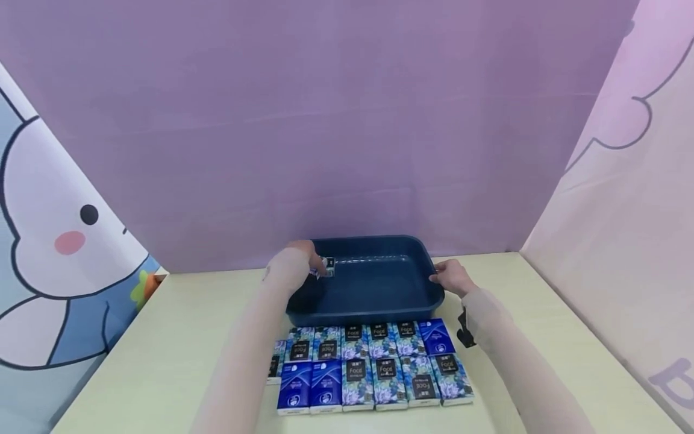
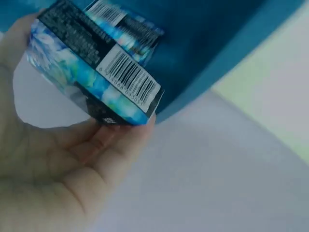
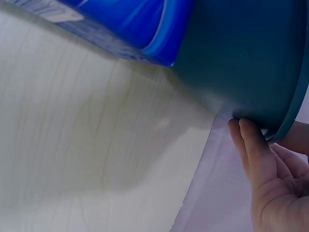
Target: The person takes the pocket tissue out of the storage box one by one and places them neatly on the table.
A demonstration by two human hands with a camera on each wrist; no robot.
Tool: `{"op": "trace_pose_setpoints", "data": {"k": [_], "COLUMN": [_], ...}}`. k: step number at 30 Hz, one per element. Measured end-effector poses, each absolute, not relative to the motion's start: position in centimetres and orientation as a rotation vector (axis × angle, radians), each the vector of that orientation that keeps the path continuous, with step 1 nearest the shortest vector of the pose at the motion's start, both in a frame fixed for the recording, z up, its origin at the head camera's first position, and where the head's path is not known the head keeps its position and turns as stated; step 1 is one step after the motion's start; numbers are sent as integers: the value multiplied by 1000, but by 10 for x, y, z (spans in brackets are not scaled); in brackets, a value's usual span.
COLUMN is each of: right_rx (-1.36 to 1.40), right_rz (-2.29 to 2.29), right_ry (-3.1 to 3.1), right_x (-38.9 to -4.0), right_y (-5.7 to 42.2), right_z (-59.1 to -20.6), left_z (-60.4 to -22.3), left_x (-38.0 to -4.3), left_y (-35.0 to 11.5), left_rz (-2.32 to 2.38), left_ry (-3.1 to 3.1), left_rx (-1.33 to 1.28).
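Note:
My left hand [image 1: 310, 253] reaches over the back left part of a dark blue plastic tray [image 1: 374, 289]. It grips a floral tissue pack [image 2: 91, 67], thumb and fingers at opposite ends, barcode side facing the wrist camera. Just beyond it in the left wrist view, a second floral pack [image 2: 128, 29] lies against the blue tray. On the tray's right side, my right hand [image 1: 454, 277] pinches the rim; in the right wrist view, its fingers [image 3: 253, 150] press the outer wall, and the thumb is partly hidden behind the rim.
Two rows of floral tissue packs [image 1: 355, 380] and blue tissue packs [image 1: 326, 386] lie along the tray's near side on the pale wooden table [image 1: 206, 337]. A purple backdrop [image 1: 347, 132] hangs close behind the tray. Printed panels stand left and right.

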State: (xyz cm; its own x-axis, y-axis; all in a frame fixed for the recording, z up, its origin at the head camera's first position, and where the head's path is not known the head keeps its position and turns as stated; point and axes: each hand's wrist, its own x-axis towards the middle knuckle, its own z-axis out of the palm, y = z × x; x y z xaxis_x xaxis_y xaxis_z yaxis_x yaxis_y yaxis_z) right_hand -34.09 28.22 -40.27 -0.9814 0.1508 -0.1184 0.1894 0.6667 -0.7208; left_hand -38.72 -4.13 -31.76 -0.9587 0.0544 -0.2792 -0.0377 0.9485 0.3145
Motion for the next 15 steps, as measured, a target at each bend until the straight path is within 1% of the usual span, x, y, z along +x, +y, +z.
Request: {"op": "trace_pose_setpoints", "data": {"k": [2, 9, 15], "right_rx": [282, 259, 257], "right_rz": [-1233, -1229, -1233], "right_ry": [2825, 2826, 2828], "right_x": [-341, -344, -348], "right_y": [283, 285, 289], "right_z": [-402, -402, -404], "left_z": [-312, -294, -289], "left_x": [-389, -399, -397], "left_y": [-42, -55, -74], "left_rz": [403, 169, 49], "left_ry": [2820, 2831, 2855], "left_rx": [60, 440, 631]}}
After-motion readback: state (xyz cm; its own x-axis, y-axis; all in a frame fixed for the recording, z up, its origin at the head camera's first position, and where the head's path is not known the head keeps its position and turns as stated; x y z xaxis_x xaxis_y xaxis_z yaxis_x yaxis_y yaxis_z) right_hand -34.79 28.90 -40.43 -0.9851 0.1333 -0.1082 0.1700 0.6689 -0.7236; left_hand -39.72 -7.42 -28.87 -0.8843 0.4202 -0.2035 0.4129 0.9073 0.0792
